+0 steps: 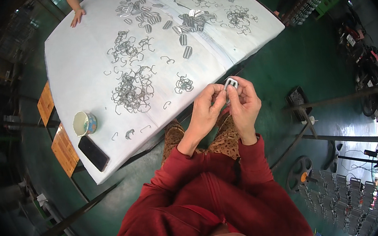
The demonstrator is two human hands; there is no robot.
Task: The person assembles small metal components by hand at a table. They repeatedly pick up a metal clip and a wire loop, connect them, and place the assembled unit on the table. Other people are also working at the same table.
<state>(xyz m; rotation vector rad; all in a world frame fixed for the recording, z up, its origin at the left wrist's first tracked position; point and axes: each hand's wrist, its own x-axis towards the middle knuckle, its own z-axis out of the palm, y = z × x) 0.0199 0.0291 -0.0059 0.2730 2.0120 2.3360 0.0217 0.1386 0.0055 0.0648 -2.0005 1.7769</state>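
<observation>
Just beyond the table's front edge, my two hands meet around a small slotted metal buckle [231, 83]. My right hand [246, 105] pinches it between thumb and fingers. The closed fingertips of my left hand [207, 106] grip its left side; whether a wire clip is also between them is hidden. Nearest on the white-covered table [162, 81] lies a small heap of bent wire clips [184, 83], with one loose clip [167, 105] beside it. A larger tangle of wire clips [132, 91] spreads to the left. Farther back are a pile of similar slotted metal buckles [193, 21] and more scattered ones.
A paper cup [84, 123] and a black phone [93, 153] occupy the table's near left corner. Another person's hand [78, 17] rests on the far left edge. Wooden stools [64, 149] stand left of the table. At right are a dark crate [298, 102] and metal bars [341, 98].
</observation>
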